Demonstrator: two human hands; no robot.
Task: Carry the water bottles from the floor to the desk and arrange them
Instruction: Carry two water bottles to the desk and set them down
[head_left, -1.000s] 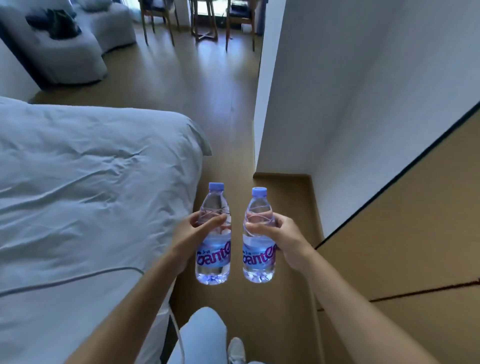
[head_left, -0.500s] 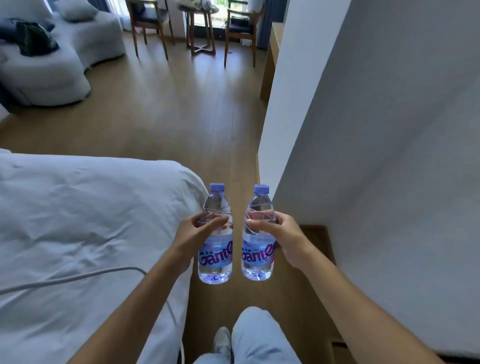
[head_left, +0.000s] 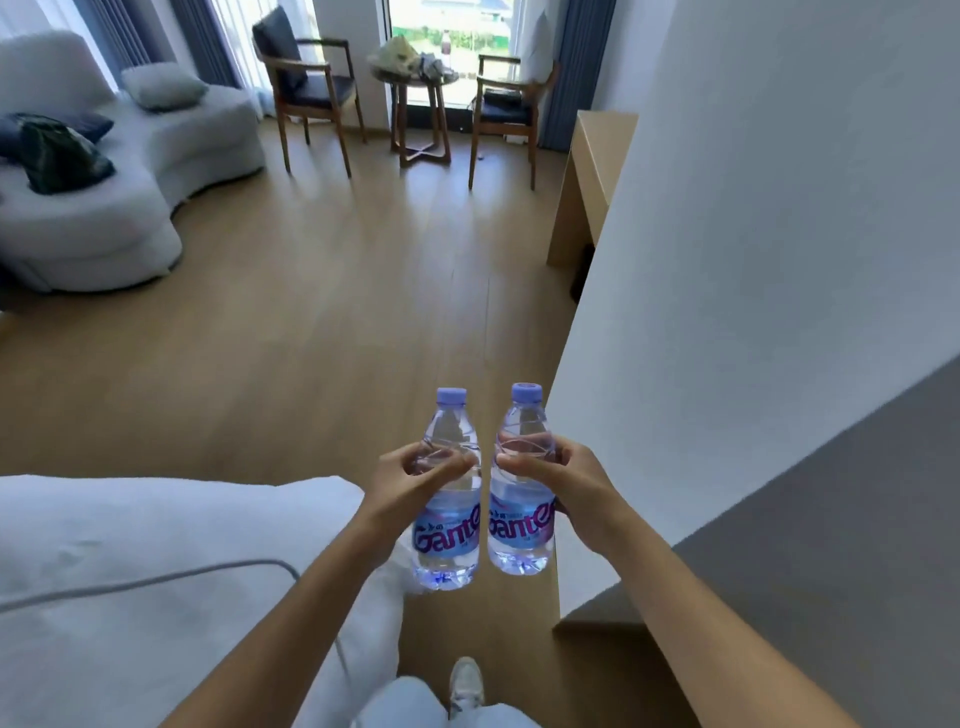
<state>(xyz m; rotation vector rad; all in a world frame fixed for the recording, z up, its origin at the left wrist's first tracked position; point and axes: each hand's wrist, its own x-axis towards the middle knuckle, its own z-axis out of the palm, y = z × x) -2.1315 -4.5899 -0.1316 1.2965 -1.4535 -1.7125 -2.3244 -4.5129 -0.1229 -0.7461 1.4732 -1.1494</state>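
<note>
I hold two clear water bottles with purple caps and blue labels upright in front of me, side by side and almost touching. My left hand (head_left: 415, 480) is shut around the left bottle (head_left: 448, 540) just above its label. My right hand (head_left: 558, 483) grips the right bottle (head_left: 521, 530) at the same height. A light wooden desk (head_left: 602, 150) stands far ahead on the right, partly hidden behind the white wall corner (head_left: 582, 374).
A white bed (head_left: 156, 571) with a grey cable across it fills the lower left. Wooden floor (head_left: 322, 322) stretches ahead. A grey sofa (head_left: 130, 171) is at far left; two wooden chairs (head_left: 311, 88) and a small round table (head_left: 421, 88) stand by the window.
The view has moved forward past the bed and lifted, showing the room, chairs and desk. Both hands still carry the bottles in the same grip.
</note>
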